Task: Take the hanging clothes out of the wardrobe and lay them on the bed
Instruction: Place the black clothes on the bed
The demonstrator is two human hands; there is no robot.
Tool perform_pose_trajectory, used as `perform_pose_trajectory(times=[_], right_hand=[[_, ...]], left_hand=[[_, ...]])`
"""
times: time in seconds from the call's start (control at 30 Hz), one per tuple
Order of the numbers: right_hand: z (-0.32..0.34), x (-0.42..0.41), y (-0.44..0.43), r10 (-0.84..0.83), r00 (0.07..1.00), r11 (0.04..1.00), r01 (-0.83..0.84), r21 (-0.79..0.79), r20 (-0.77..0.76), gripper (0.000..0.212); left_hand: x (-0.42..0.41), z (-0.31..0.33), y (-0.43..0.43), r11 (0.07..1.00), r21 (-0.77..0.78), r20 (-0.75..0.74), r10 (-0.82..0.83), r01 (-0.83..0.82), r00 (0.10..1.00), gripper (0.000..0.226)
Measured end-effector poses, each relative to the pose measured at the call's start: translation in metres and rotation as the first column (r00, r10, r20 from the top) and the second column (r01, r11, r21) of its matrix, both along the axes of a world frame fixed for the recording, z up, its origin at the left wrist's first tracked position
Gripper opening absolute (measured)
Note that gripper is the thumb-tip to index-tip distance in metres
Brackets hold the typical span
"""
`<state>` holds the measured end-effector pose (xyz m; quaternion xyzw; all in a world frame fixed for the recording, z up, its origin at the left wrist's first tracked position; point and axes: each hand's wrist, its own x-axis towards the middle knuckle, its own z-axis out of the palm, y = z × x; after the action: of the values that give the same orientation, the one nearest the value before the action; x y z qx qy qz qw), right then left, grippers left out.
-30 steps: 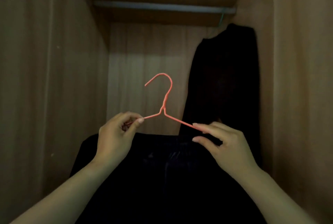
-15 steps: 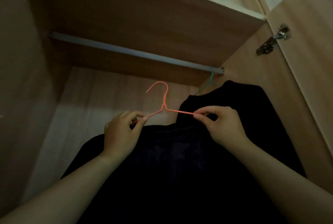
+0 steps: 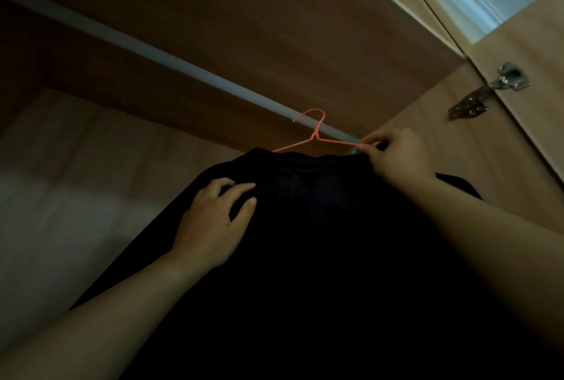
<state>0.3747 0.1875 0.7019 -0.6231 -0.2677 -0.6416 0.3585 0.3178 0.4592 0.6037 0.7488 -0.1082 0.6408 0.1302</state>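
The orange hanger (image 3: pixel 314 136) is pinched by the right hand (image 3: pixel 393 159), the black garment (image 3: pixel 320 242) touched by loosely spread fingers (image 3: pixel 241 188) of the left hand (image 3: pixel 210 227).

Hanger (image 3: pixel 314 135) sits just above the garment (image 3: pixel 335 242) top edge, hook crossing the rail (image 3: pixel 152 53) near its right end. Right hand (image 3: pixel 393 156) pinches the hanger's right arm; left hand (image 3: pixel 210 227) rests on the garment, lower left. Hinge (image 3: pixel 488 89) far right, above the right hand.

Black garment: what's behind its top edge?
The orange hanger, its hook at the rail, pinched by the right hand; a teal hanger tip. The hanger's lower part is covered.
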Motion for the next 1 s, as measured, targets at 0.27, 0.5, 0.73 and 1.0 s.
perform_pose_trajectory(times=[0.27, 0.5, 0.73, 1.0], right_hand=[[0.078, 0.057, 0.0, -0.105, 0.994, 0.993, 0.105, 0.048, -0.011, 0.008], [0.056, 0.081, 0.022, -0.129, 0.984, 0.992, 0.127, -0.028, -0.126, 0.009], [-0.026, 0.082, 0.039, -0.458, 0.886, 0.873, 0.464, -0.152, 0.076, 0.047], [-0.224, 0.095, 0.036, -0.498, 0.867, 0.797, 0.446, -0.407, -0.027, 0.068]], left_hand=[[0.057, 0.042, -0.024, 0.998, 0.003, -0.034, -0.07, 0.07, 0.997, 0.045], [0.104, 0.024, -0.014, 0.989, -0.068, -0.06, -0.135, 0.131, 0.989, 0.05], [0.11, -0.016, -0.036, 0.986, -0.085, -0.077, -0.148, 0.141, 0.986, 0.059], [0.101, -0.112, -0.058, 0.991, 0.132, -0.168, 0.003, 0.019, 0.986, 0.063]])
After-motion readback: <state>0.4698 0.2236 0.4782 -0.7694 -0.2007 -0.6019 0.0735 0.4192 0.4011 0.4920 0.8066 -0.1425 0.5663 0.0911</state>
